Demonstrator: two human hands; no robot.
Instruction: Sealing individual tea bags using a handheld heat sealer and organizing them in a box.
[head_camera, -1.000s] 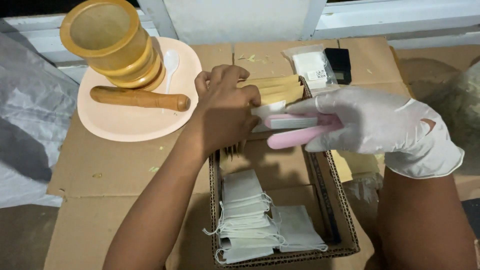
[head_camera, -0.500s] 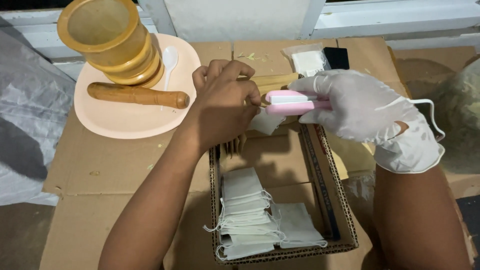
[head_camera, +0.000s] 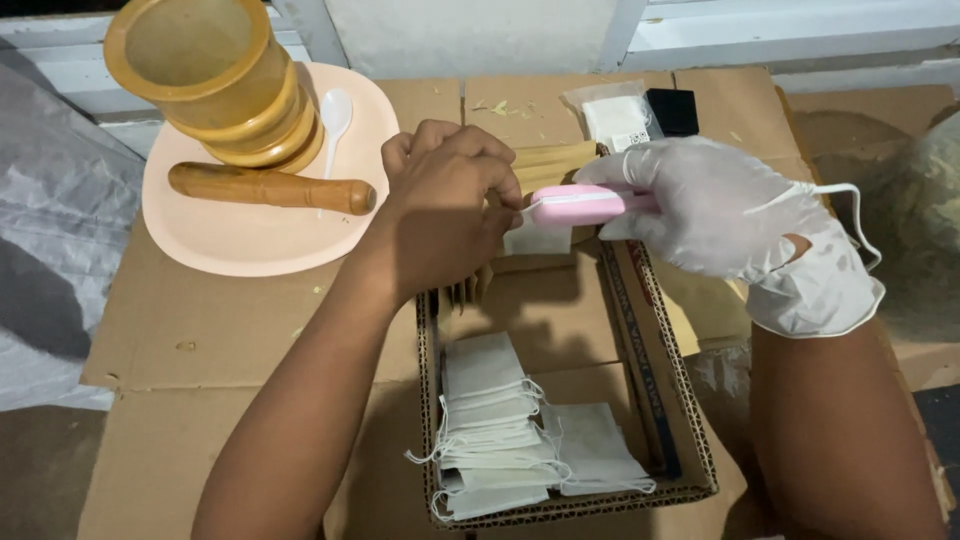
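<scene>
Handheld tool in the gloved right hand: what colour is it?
Pink, with a thin white seam along its length; the tool shows best in the head view, held by the right hand.

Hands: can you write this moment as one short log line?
left hand: bare, pinching white bag | right hand: gloved, holding pink tool against bag | below: cardboard tray with white bags

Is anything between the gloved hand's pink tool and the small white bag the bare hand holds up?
Nothing visible. The pink tool in the gloved right hand already meets the top edge of the small white bag, which the bare left hand pinches above the cardboard box.
</scene>
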